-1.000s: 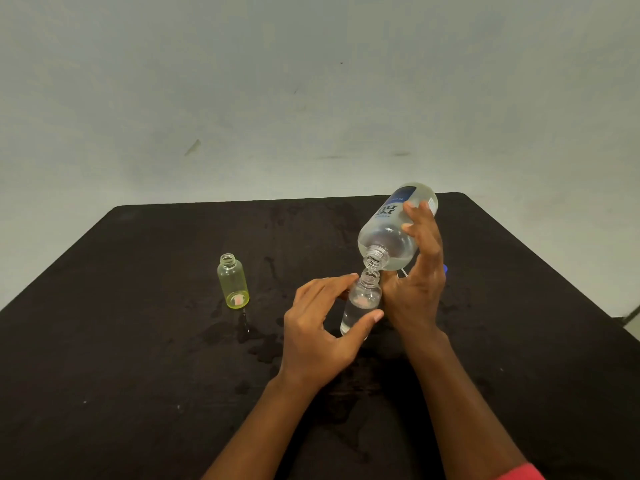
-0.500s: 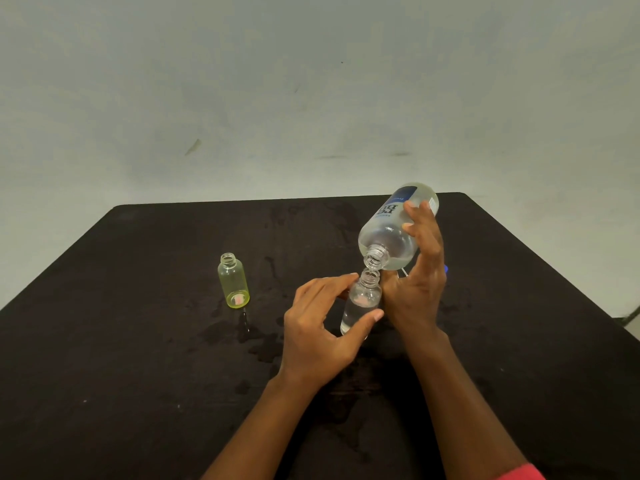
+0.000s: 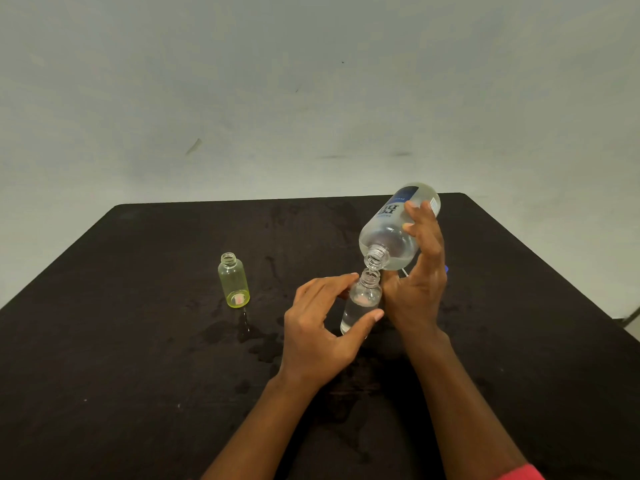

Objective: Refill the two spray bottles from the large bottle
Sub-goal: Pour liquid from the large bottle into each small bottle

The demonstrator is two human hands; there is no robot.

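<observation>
Your right hand (image 3: 415, 292) grips the tilted large clear plastic bottle (image 3: 388, 233); left fingers (image 3: 329, 282) pinch the small clear spray bottle (image 3: 363, 299): likely light, tippy, so hold mid-body.

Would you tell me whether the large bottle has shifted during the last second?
No. The large bottle stays tilted in the right hand, its mouth at the same spot above the clear bottle, no nearer the yellow bottle.

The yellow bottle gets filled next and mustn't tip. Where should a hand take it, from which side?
Probably take the yellow bottle round its straight body, below the shoulder, level from its near side. It stands upright, uncapped and narrow; gripping the neck would cover the opening.
</observation>
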